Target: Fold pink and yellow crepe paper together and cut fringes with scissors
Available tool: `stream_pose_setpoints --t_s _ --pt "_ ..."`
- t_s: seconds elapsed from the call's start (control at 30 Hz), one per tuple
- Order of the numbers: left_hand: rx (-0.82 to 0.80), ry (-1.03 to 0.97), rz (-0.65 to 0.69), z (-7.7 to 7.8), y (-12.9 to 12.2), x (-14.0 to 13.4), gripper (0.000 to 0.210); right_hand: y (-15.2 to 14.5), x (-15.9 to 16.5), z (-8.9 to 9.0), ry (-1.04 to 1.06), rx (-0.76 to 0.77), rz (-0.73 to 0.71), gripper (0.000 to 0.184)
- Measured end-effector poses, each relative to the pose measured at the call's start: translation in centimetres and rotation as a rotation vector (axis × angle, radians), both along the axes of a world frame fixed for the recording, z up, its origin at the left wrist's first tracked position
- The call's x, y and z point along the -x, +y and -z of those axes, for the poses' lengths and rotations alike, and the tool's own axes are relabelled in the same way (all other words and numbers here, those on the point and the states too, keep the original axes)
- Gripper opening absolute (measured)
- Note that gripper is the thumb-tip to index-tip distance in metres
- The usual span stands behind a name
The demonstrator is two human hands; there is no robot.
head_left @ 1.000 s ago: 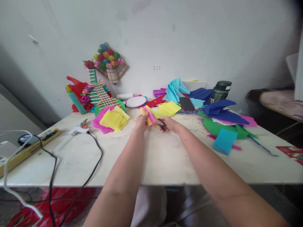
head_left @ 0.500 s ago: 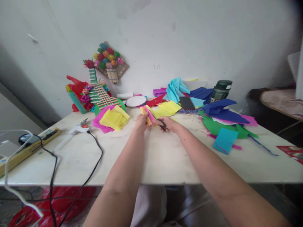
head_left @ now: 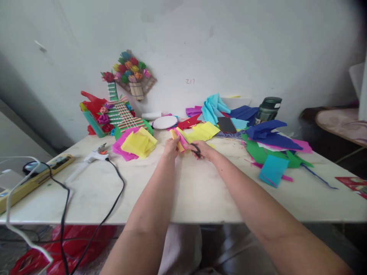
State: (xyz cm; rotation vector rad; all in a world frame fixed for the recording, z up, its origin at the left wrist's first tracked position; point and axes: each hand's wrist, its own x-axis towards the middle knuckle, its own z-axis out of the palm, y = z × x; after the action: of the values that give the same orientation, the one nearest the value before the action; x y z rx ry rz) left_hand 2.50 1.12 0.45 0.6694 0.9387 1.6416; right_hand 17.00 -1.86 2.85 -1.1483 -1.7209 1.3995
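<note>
My left hand [head_left: 171, 148] is closed on a folded piece of yellow and pink crepe paper [head_left: 180, 140], held just above the white table [head_left: 200, 191]. In my right hand [head_left: 205, 150] are black-handled scissors [head_left: 196, 150], their blades pointing left toward the paper. Whether the blades are cutting into it cannot be made out. Behind the hands, a yellow sheet of crepe paper [head_left: 205, 131] lies on the table. To the left rests a pile of yellow sheets [head_left: 139, 143] over magenta paper [head_left: 119, 149].
A glue gun [head_left: 97, 154] with a black cord and a power strip [head_left: 59, 162] occupy the left. Behind stands a paper-flower guitar [head_left: 126, 110]. A phone [head_left: 226, 125], dark bottle [head_left: 268, 109], blue paper [head_left: 266, 131] and turquoise paper [head_left: 273, 170] lie right.
</note>
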Motion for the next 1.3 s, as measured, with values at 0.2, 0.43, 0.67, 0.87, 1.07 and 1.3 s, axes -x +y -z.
stream_pose_setpoints --t_s 0.2,0.43,0.67,0.87,1.07,1.3 --pt "-0.002 -0.009 0.011 0.0 0.0 0.1 0.009 0.1 0.2 0.0 -0.004 0.001 0.003 0.034" --pt "-0.014 -0.022 0.007 -0.1 -0.2 0.1 0.010 0.2 0.4 0.3 0.000 0.012 0.015 0.032" --pt "0.002 -0.032 0.004 -0.4 -0.3 0.2 0.005 0.5 0.7 0.7 0.024 0.016 0.035 0.031" --pt "0.008 -0.028 -0.006 -0.4 -0.2 0.2 0.008 0.6 0.8 0.9 0.021 0.025 0.034 0.029" --pt "0.006 -0.024 0.012 -0.2 -0.3 0.1 0.008 0.3 0.0 0.5 -0.008 -0.021 -0.024 0.037" --pt "-0.006 -0.008 0.054 0.0 -0.1 -0.1 0.013 0.3 -0.2 0.4 -0.021 -0.047 0.000 0.037"
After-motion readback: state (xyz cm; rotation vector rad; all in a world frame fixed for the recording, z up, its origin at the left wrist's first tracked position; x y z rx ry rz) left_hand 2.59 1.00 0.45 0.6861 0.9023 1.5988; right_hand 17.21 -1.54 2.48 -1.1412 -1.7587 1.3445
